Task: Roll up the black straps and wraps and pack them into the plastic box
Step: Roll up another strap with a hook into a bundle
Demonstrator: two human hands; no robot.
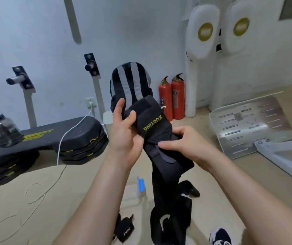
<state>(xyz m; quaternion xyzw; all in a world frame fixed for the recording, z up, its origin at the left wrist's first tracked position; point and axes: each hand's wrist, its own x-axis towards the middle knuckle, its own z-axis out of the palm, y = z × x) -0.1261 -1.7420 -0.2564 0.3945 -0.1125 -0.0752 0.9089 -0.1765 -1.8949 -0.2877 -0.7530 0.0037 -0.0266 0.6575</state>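
Observation:
I hold a long black wrap (156,128) with yellow "XUEYING" lettering in front of me. My left hand (124,128) grips its upper folded end, thumb on the fabric. My right hand (180,140) pinches the wrap lower down on its right side. The rest of the wrap hangs down to the floor, where more black straps (170,220) lie in a pile. A small rolled black wrap (126,228) with a white logo lies on the floor at the lower middle. No plastic box is in view.
A black and grey backpack (131,80) stands behind the wrap. Two red fire extinguishers (172,98) stand by the wall. A black step platform (42,138) holding a water jug (0,129) is at left. A metal tray (247,124) lies at right. A shoe (221,236) shows at bottom right.

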